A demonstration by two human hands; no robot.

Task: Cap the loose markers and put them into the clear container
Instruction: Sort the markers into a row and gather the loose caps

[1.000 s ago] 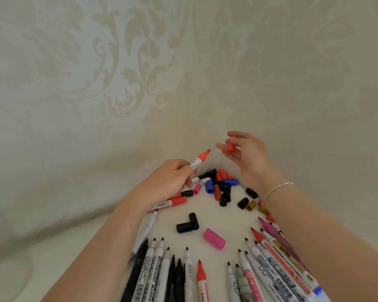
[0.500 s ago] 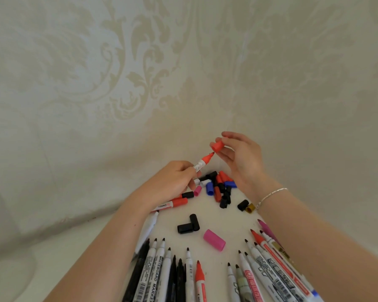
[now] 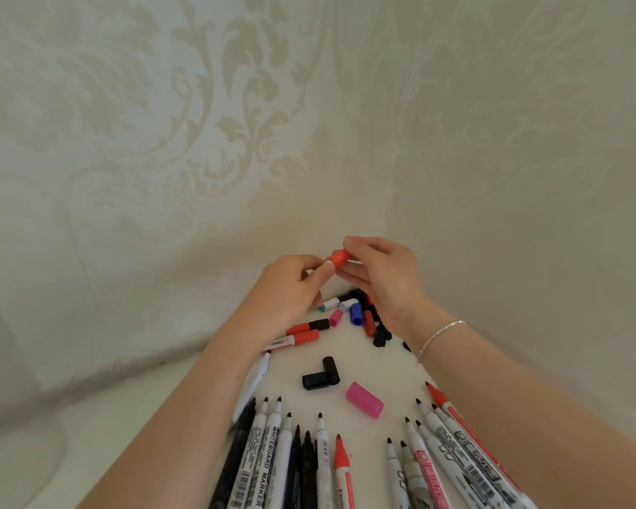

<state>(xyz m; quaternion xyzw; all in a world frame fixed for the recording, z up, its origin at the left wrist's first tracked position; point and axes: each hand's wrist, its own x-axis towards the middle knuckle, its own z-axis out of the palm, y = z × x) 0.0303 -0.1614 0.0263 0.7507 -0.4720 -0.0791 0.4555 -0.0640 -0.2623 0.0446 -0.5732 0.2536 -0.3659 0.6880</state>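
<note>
Closest to the person, a row of uncapped markers lies on the white bench, all with their tips pointing away. They are likely lined up like that so each one is easy to grab and the bare tips stay off the arms. More uncapped markers fan out on the right, partly under the right arm.

A bit farther, a pink cap and two black caps lie alone in the open middle. Past them, just beside the left arm, lie two markers with red caps on (these look done). Then comes the pile of loose caps, black, red, blue and pink, pushed close to the wall, probably so they are easy to pick from.

Farthest, both hands are held up above the pile. The left hand has its fingers curled round a red marker, mostly hidden in the fist. The right hand pinches the red cap between thumb and fingertips. The cap sits over the marker's tip, and I think it is being pushed on. Holding both up in the air lets the two hands press toward each other.

I cannot see the clear container for sure; a faint see-through shape at the far left edge could be it.
</note>
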